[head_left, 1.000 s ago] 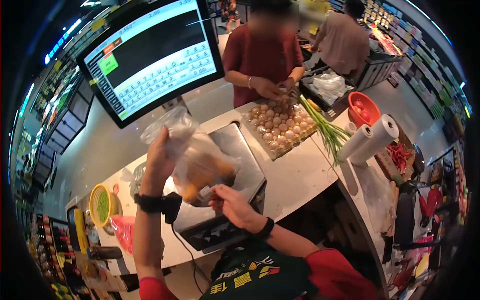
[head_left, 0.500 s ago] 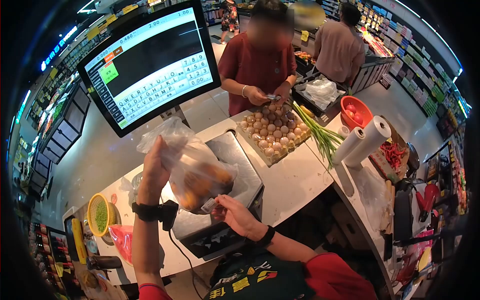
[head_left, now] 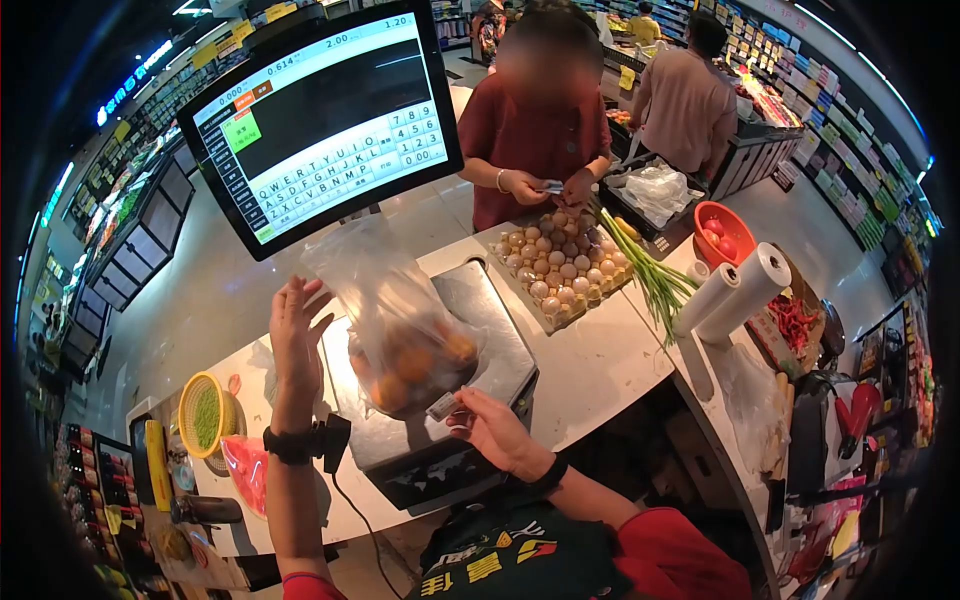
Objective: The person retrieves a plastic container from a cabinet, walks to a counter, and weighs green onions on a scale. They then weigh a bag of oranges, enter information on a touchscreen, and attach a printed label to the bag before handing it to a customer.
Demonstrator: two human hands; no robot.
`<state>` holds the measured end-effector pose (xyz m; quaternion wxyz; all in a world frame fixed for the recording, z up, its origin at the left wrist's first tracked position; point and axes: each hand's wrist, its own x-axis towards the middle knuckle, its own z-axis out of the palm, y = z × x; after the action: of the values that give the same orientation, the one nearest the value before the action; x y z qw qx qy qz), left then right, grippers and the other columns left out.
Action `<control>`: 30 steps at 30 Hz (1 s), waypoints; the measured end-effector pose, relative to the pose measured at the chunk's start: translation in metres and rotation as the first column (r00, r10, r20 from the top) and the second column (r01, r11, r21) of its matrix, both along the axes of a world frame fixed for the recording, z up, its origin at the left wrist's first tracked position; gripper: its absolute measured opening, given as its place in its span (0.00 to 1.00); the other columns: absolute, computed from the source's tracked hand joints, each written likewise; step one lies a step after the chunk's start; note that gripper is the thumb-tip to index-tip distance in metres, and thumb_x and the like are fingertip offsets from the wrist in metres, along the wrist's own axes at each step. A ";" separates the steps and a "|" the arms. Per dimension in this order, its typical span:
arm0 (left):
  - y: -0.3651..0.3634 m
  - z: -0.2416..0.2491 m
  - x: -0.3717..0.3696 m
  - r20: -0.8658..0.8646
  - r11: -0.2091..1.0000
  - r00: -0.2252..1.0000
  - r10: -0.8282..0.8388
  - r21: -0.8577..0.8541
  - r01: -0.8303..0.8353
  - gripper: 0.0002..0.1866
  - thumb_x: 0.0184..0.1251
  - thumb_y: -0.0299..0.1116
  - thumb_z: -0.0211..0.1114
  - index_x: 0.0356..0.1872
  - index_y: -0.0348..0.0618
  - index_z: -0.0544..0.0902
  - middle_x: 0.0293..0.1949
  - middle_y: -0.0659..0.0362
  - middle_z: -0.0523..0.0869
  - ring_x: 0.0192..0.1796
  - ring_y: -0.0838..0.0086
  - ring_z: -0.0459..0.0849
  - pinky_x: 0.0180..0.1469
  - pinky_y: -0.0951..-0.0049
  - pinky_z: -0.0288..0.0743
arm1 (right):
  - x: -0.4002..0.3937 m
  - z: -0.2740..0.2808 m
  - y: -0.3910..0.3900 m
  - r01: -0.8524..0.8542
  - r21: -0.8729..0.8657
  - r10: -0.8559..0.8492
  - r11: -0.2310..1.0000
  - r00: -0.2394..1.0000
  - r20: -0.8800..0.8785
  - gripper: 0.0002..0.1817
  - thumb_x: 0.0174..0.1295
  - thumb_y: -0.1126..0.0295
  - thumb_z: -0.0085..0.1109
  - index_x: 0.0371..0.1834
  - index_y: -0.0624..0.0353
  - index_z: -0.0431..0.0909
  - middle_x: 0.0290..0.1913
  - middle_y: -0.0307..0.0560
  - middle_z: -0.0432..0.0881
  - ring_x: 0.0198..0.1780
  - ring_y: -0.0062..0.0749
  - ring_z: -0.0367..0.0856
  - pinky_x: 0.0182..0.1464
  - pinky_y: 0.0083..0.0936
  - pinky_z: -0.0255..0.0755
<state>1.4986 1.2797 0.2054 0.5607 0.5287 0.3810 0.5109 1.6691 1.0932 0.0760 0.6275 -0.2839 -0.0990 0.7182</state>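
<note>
A clear plastic bag (head_left: 392, 310) with several orange round fruits (head_left: 413, 362) in its bottom rests on the steel weighing scale (head_left: 480, 305). Beside the bag's left side, my left hand (head_left: 297, 335) is raised with its fingers apart, holding nothing. My right hand (head_left: 497, 432) pinches a small white printed label (head_left: 443, 405) between thumb and fingertips, right at the bag's lower front. Behind the scale stands a lit touch screen (head_left: 325, 130) showing numbers and a keyboard.
An egg tray (head_left: 560, 268) and green stalks (head_left: 655, 280) lie on the counter (head_left: 590, 375), near bag rolls (head_left: 745, 290) and an orange bowl (head_left: 705, 255). At left are a yellow basket (head_left: 183, 425) and a pink bag (head_left: 243, 465). A person in red (head_left: 540, 130) stands opposite.
My left hand has let go of the bag's top and opened. The bag has settled onto the scale. My right hand keeps the label, shifted slightly right. The screen's numbers have changed.
</note>
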 end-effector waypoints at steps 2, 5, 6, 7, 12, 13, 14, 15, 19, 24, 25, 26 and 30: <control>-0.006 0.002 -0.005 -0.007 1.000 1.000 0.020 0.024 -0.019 0.28 0.68 0.58 0.55 0.55 0.43 0.70 0.54 0.53 0.77 0.57 0.65 0.76 0.56 0.62 0.67 | 0.001 0.000 -0.001 0.008 -0.005 -0.008 1.000 1.000 -0.006 0.08 0.71 0.59 0.51 0.41 0.48 0.74 0.39 0.31 0.77 0.42 0.21 0.76 0.45 0.21 0.69; -0.010 0.001 -0.009 -0.039 0.994 0.999 0.037 0.101 -0.033 0.23 0.70 0.50 0.57 0.54 0.42 0.72 0.54 0.54 0.77 0.57 0.66 0.76 0.54 0.66 0.69 | 0.003 0.000 -0.004 0.029 0.000 -0.029 1.000 1.000 -0.010 0.08 0.70 0.60 0.51 0.42 0.49 0.74 0.39 0.34 0.78 0.42 0.22 0.77 0.45 0.23 0.70; -0.007 -0.004 -0.010 -0.081 0.986 0.995 0.057 0.162 -0.044 0.21 0.70 0.47 0.58 0.54 0.41 0.73 0.54 0.54 0.78 0.57 0.67 0.77 0.54 0.67 0.70 | 0.004 -0.001 -0.005 0.034 0.007 -0.034 0.999 0.999 -0.012 0.08 0.70 0.61 0.51 0.43 0.50 0.75 0.40 0.36 0.79 0.42 0.24 0.78 0.45 0.24 0.71; -0.006 -0.005 -0.012 -0.125 0.973 0.988 0.087 0.222 -0.058 0.19 0.71 0.44 0.59 0.53 0.40 0.74 0.54 0.54 0.78 0.57 0.67 0.77 0.53 0.68 0.71 | 0.004 -0.002 -0.005 0.033 0.014 -0.032 0.999 0.999 -0.017 0.08 0.70 0.61 0.51 0.44 0.51 0.75 0.41 0.38 0.80 0.43 0.25 0.78 0.46 0.26 0.71; 0.006 0.037 0.016 -0.392 0.348 0.661 0.640 0.915 0.205 0.29 0.54 0.36 0.73 0.56 0.35 0.75 0.52 0.46 0.79 0.54 0.53 0.76 0.56 0.62 0.71 | 0.027 0.019 0.017 0.230 0.271 -0.291 0.935 0.932 0.214 0.14 0.71 0.65 0.49 0.57 0.52 0.66 0.44 0.43 0.77 0.43 0.27 0.76 0.44 0.26 0.71; 0.017 0.036 0.025 -0.385 0.293 0.596 0.705 0.923 0.250 0.29 0.54 0.39 0.72 0.55 0.34 0.75 0.50 0.47 0.80 0.53 0.54 0.77 0.56 0.60 0.70 | 0.037 0.033 0.027 0.257 0.325 -0.351 0.910 0.895 0.275 0.20 0.70 0.65 0.50 0.62 0.52 0.60 0.45 0.45 0.76 0.44 0.28 0.76 0.45 0.27 0.71; 0.034 0.026 0.031 -0.449 0.370 0.571 0.687 0.893 0.257 0.27 0.56 0.41 0.70 0.55 0.38 0.76 0.49 0.48 0.80 0.52 0.55 0.77 0.54 0.57 0.69 | 0.046 0.049 0.037 0.280 0.381 -0.412 0.881 0.850 0.328 0.27 0.70 0.65 0.52 0.68 0.52 0.53 0.47 0.47 0.76 0.45 0.28 0.76 0.46 0.27 0.71; 0.032 0.037 0.036 -0.722 0.680 0.476 0.502 0.669 0.298 0.22 0.55 0.39 0.70 0.50 0.41 0.79 0.48 0.49 0.81 0.52 0.54 0.77 0.54 0.58 0.69 | 0.051 0.062 0.045 0.292 0.390 -0.445 0.873 0.805 0.393 0.32 0.69 0.63 0.53 0.71 0.52 0.47 0.48 0.48 0.76 0.45 0.29 0.77 0.47 0.26 0.71; -0.025 0.032 0.045 -0.510 0.234 0.659 0.553 0.854 0.464 0.04 0.49 0.28 0.66 0.27 0.46 0.80 0.33 0.58 0.77 0.43 0.62 0.77 0.55 0.60 0.65 | 0.058 0.119 0.079 0.202 0.498 -0.522 0.843 0.533 0.666 0.46 0.65 0.58 0.58 0.75 0.52 0.33 0.49 0.50 0.75 0.44 0.30 0.78 0.44 0.23 0.72; -0.103 0.039 0.031 -0.728 0.002 0.613 0.307 0.644 0.765 0.10 0.49 0.29 0.62 0.34 0.37 0.78 0.38 0.57 0.79 0.45 0.63 0.80 0.53 0.67 0.76 | 0.036 0.121 0.075 -0.067 0.558 -0.535 0.827 0.205 0.819 0.52 0.56 0.69 0.68 0.76 0.52 0.39 0.37 0.43 0.77 0.34 0.25 0.77 0.37 0.21 0.72; -0.107 0.032 0.024 -0.786 0.026 0.551 0.279 0.580 0.814 0.10 0.50 0.29 0.61 0.35 0.39 0.77 0.37 0.58 0.78 0.40 0.66 0.80 0.46 0.69 0.77 | 0.038 0.115 0.068 -0.100 0.514 -0.476 0.852 0.259 0.840 0.51 0.53 0.76 0.67 0.76 0.52 0.43 0.34 0.41 0.75 0.33 0.23 0.76 0.37 0.19 0.72; -0.111 0.024 0.019 -0.838 0.051 0.487 0.247 0.513 0.857 0.10 0.52 0.30 0.61 0.36 0.41 0.76 0.36 0.59 0.78 0.35 0.69 0.81 0.39 0.71 0.78 | 0.041 0.110 0.059 -0.093 0.493 -0.457 0.865 0.260 0.851 0.50 0.53 0.76 0.67 0.76 0.53 0.43 0.34 0.41 0.75 0.33 0.23 0.76 0.37 0.19 0.72; -0.120 0.006 0.011 -0.863 0.148 0.443 0.242 0.484 0.862 0.08 0.55 0.32 0.58 0.35 0.44 0.73 0.26 0.61 0.73 0.24 0.72 0.79 0.23 0.71 0.73 | 0.040 0.102 0.025 -0.011 0.429 -0.410 0.903 0.276 0.869 0.51 0.51 0.74 0.69 0.75 0.56 0.45 0.35 0.39 0.75 0.35 0.22 0.76 0.37 0.19 0.73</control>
<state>1.5095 1.1599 0.2116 -0.0232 0.9877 0.0446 0.1480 1.7090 1.1179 0.1779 0.5731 -0.5437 -0.5382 0.2940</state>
